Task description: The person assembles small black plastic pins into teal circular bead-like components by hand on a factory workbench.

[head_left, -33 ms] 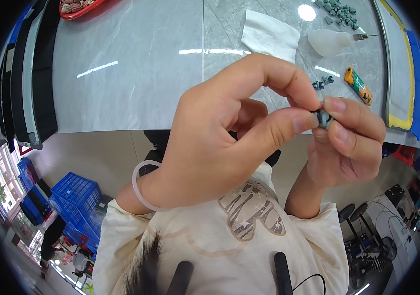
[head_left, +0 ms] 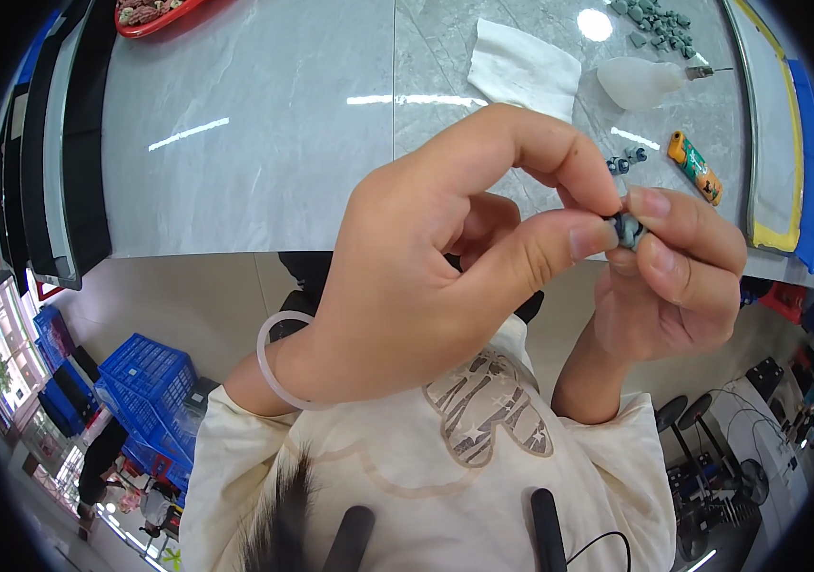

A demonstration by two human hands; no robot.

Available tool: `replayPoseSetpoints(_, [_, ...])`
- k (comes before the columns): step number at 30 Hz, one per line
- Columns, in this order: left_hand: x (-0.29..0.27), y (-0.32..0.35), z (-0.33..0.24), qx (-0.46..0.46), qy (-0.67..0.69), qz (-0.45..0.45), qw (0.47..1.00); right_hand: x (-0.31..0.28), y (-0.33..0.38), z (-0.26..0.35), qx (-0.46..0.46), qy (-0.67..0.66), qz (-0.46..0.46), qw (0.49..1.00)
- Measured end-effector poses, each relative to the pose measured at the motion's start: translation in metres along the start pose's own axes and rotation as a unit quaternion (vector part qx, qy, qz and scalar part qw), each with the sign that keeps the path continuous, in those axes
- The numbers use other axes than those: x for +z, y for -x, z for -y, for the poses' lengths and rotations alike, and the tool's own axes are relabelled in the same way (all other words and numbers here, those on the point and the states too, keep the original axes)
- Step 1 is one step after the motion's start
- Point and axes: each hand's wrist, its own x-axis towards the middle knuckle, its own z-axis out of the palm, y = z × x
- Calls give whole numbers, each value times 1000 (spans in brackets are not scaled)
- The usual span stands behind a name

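Observation:
Just past the table's near edge, both hands meet at a small grey-blue and dark moulded piece [head_left: 627, 231]. My left hand [head_left: 426, 257], with a pale band at the wrist, pinches its left side between thumb and forefinger. From the right, the thumb and fingertips of my right hand [head_left: 679, 276] grip it too, covering much of its surface. Beyond the fingers, a few similar small dark-and-grey pieces [head_left: 620, 165] lie on the table. To their right is an orange and green lighter-shaped object [head_left: 695, 168].
On the grey table [head_left: 254, 181] lie a folded white cloth [head_left: 521, 67], a translucent squeeze bottle [head_left: 638, 84] with a needle tip, and several grey-green pieces [head_left: 657, 27]. A red dish [head_left: 154, 29] stands far left. Blue crates [head_left: 145, 381] are on the floor at left.

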Motion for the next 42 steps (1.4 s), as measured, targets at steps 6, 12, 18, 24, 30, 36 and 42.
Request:
replayPoseSetpoints(6, [-8, -3, 7, 116, -159, 42, 980, 0, 2, 2, 85, -89, -6, 992])
replayPoseSetpoints(12, [-17, -3, 9, 163, -180, 41, 969, 1, -5, 3, 97, -134, 20, 986])
replayPoseSetpoints(18, [-15, -4, 6, 255, -250, 14, 934, 12, -5, 5, 121, -123, -19, 985])
replayPoseSetpoints(24, [-16, -2, 7, 194, -287, -20, 938, 8, -5, 5, 114, -105, 26, 988])
replayPoseSetpoints(30, [-15, -2, 6, 152, -268, 3, 951, 11, -5, 5, 118, -93, 31, 988])
replayPoseSetpoints(36, [-6, -3, 13, 60, -197, -69, 976, 21, -1, -5, 122, -71, -19, 990])
replayPoseSetpoints(42, [-26, -6, 19, 94, -192, -133, 968, 11, -3, -11, 133, -43, -22, 990])
